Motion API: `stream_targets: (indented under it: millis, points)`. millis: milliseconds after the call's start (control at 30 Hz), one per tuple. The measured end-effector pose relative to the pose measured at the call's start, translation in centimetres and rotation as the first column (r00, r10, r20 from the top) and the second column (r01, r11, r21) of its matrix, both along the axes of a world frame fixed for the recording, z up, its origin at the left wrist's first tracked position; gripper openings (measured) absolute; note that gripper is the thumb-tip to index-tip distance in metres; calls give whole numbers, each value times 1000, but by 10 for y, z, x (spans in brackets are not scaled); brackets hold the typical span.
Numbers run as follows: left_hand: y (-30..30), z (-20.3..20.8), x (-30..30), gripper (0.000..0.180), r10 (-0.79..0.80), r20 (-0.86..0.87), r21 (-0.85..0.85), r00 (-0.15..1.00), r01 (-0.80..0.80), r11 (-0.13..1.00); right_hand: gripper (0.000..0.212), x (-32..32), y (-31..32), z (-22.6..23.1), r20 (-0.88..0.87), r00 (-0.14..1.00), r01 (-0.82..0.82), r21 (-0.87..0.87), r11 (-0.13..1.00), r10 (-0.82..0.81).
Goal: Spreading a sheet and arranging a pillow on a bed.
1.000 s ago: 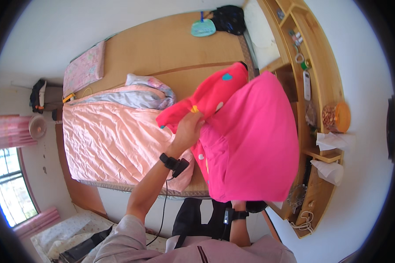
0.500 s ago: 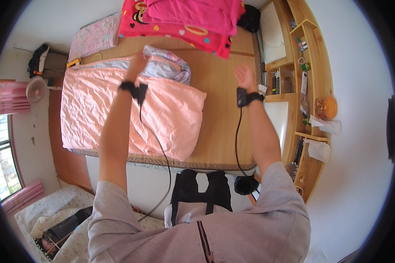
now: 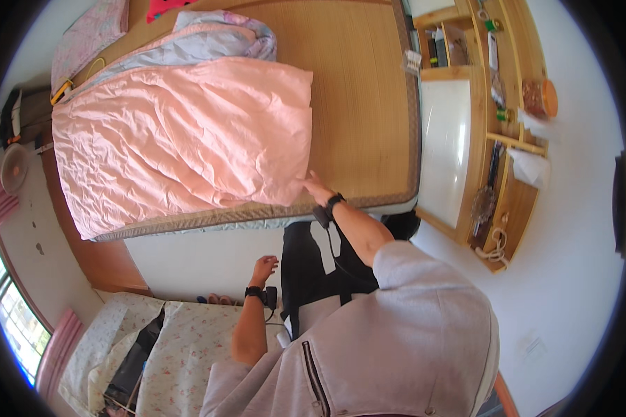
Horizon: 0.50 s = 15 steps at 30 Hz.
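Observation:
A pale pink quilt (image 3: 188, 132) lies rumpled over the left and middle of the bed, its grey-blue patterned side (image 3: 167, 57) turned up at the far edge. My right hand (image 3: 317, 190) is at the quilt's near right corner. Its fingertips meet the pink edge with thumb and fingers apart; I see no clear grip on the cloth. My left hand (image 3: 263, 270) hangs in front of the bed, holding nothing, its fingers loosely bent and apart. Each wrist wears a black strap with a small cabled box.
The bed's tan mat (image 3: 358, 104) shows to the right of the quilt. A wooden shelf unit (image 3: 459, 73) stands along the bed's right side. A floral cloth (image 3: 188, 340) covers something at the lower left. A fan (image 3: 14, 169) and a patterned pillow (image 3: 90, 38) are farther left.
My view has shifted toward the bed's near edge. The left hand has come back from the quilt to in front of the bed. From the bed's right side, the right hand has moved to the quilt's near corner.

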<state>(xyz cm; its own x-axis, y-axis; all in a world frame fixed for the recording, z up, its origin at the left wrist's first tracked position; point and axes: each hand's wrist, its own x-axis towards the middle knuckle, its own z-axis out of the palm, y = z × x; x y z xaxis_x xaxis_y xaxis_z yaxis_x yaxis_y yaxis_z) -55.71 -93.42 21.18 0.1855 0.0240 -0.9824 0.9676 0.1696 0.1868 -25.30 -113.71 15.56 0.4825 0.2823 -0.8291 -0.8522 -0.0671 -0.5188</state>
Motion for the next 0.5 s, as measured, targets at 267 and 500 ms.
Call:
stream_targets:
  millis: [267,500]
  points:
    - [19,6,99,80,-170,467,424,868,-51,904,41,35,144,138,166,984,-112,329,938,59]
    - [63,99,231,48,488,852,-185,190,-762,621,36,31,216,280,556,691,-497,-97,862,461]
